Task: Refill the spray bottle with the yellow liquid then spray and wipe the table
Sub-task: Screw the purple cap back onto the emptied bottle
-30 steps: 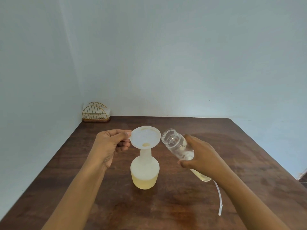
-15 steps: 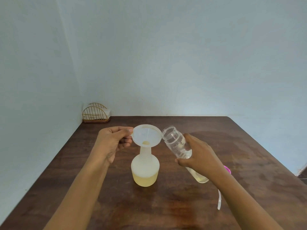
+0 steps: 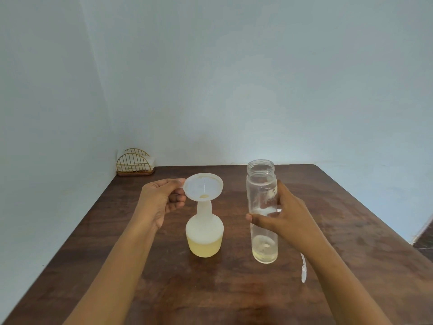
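Observation:
A white translucent spray bottle (image 3: pixel 204 238) stands mid-table, its lower part filled with yellow liquid. A white funnel (image 3: pixel 203 189) sits in its neck, and my left hand (image 3: pixel 161 200) pinches the funnel's left rim. To the right, a clear open-topped bottle (image 3: pixel 263 212) stands upright on the brown table (image 3: pixel 164 289) with a thin layer of yellow liquid at its bottom. My right hand (image 3: pixel 283 216) wraps around its middle. A white dip tube (image 3: pixel 303 269) lies on the table beside my right forearm; whatever it joins to is hidden.
A gold wire napkin holder (image 3: pixel 135 162) with white napkins stands in the far left corner against the pale walls. The table's right edge (image 3: pixel 375 219) runs diagonally, with floor beyond it.
My right hand has swung the clear bottle from tilted at the funnel back to upright and moved it right, down onto the table. My left hand stays on the funnel.

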